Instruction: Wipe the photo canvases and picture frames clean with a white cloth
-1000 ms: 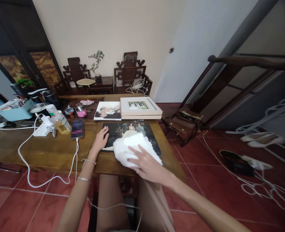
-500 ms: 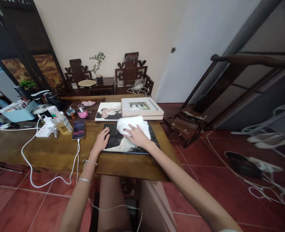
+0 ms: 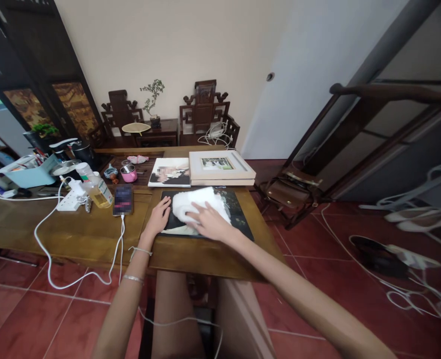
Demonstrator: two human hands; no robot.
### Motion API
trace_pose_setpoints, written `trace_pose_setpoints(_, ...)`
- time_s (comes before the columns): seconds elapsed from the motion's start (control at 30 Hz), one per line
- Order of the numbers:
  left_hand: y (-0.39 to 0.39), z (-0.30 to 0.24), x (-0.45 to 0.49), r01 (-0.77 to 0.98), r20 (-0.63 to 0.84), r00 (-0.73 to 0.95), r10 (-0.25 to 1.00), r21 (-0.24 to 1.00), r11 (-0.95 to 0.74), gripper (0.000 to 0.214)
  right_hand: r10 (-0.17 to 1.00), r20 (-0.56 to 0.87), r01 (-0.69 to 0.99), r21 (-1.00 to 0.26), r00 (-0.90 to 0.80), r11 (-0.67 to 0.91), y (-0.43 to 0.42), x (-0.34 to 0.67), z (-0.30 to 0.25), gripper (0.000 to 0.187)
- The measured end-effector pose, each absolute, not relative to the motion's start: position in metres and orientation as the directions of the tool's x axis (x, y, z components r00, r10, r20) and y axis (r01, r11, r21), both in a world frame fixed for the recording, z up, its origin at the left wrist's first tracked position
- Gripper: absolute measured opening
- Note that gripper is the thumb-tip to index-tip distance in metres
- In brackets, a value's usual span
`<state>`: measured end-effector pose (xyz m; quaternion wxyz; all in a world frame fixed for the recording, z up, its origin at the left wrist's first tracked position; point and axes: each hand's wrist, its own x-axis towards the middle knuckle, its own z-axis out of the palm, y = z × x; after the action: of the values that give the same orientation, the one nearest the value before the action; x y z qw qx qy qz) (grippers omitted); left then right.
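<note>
A dark photo album (image 3: 242,219) with a picture of a pale, flowing dress lies flat near the table's front edge. My right hand (image 3: 211,222) presses a folded white towel (image 3: 196,202) onto its cover. The towel hides much of the picture. At the album's left edge, my left hand (image 3: 158,218) rests flat with the fingers stretched out, holding nothing.
Behind the album lie a white photo book (image 3: 170,172) and a thick boxed album (image 3: 229,174). Leftward on the wooden table (image 3: 201,257) are a phone (image 3: 123,200) on a cable, a bottle of yellowish liquid (image 3: 99,193), a power strip (image 3: 69,199) and a pink cup (image 3: 128,173).
My right hand has slid the towel toward me and a little left over the album, uncovering its upper right part. My left hand stays in place.
</note>
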<state>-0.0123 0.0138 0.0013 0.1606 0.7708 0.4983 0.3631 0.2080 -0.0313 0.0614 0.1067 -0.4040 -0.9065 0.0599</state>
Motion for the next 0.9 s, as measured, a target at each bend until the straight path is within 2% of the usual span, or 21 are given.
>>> trace_pose_setpoints(0.13, 0.013, 0.002, -0.013, 0.653, 0.403, 0.237, 0.884, 0.608, -0.452, 0.038, 0.810, 0.143, 0.792, -0.172, -0.569, 0.586, 0.023, 0.189, 0.059, 0.038)
trace_pose_setpoints(0.23, 0.013, 0.003, -0.013, 0.654, 0.395, 0.236, 0.888, 0.611, -0.446, 0.039, 0.815, 0.163, 0.797, -0.171, -0.557, 0.579, 0.027, 0.184, 0.058, 0.037)
trace_pose_setpoints(0.37, 0.014, 0.003, -0.012, 0.646, 0.389, 0.252, 0.886, 0.614, -0.453, 0.038, 0.760, 0.180, 0.728, -0.216, -0.625, 0.650, -0.020, 0.190, 0.057, 0.034)
trace_pose_setpoints(0.6, 0.014, 0.000, -0.011, 0.650, 0.401, 0.230, 0.887, 0.614, -0.447, 0.038, 0.639, 0.118, 0.585, -0.305, -0.760, 0.752, -0.108, 0.233, 0.063, 0.032)
trace_pose_setpoints(0.7, 0.013, 0.000, -0.011, 0.650, 0.398, 0.232, 0.887, 0.615, -0.446, 0.038, 0.709, 0.130, 0.660, -0.282, -0.693, 0.697, -0.094, 0.251, 0.059, 0.028)
trace_pose_setpoints(0.83, 0.013, 0.002, -0.011, 0.650, 0.390, 0.233, 0.891, 0.618, -0.441, 0.038, 0.862, 0.160, 0.839, -0.202, -0.481, 0.505, -0.050, 0.252, 0.052, 0.034)
trace_pose_setpoints(0.9, 0.013, 0.003, -0.010, 0.645, 0.392, 0.225, 0.892, 0.626, -0.438, 0.037, 0.899, 0.166, 0.886, -0.171, -0.405, 0.431, -0.031, 0.239, 0.052, 0.036)
